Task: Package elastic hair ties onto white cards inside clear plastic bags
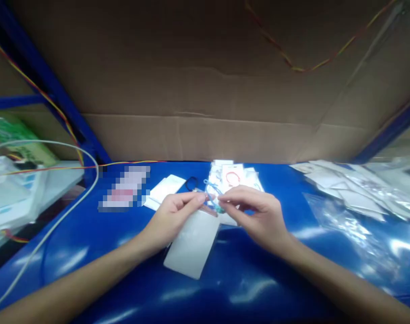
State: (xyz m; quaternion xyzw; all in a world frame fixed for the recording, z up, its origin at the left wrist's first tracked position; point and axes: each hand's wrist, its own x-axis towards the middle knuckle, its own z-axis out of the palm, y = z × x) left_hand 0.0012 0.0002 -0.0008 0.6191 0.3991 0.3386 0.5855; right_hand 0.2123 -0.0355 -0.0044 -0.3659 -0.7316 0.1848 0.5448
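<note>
A thin light-blue cord bracelet [210, 185] is stretched between my two hands above the blue table. My left hand [173, 216] pinches one part of it between thumb and forefinger. Closed on the other side, my right hand [255, 211] grips the bracelet near a small teal piece [220, 209], partly covered by the fingertips. Just below the hands is a blank white card [193, 245]; whether it touches my left fingers I cannot tell. Behind them lies a pile of white cards [248, 174], one bearing a red cord bracelet [230, 178]. A dark cord loop [191, 183] lies beside it.
White cards [166, 189] lie behind my left hand, near a blurred-out item [124, 189]. Clear plastic bags [353, 229] and stacked packets [343, 184] cover the right side. A white cable [56, 220] loops at left. Cardboard [208, 90] walls the back.
</note>
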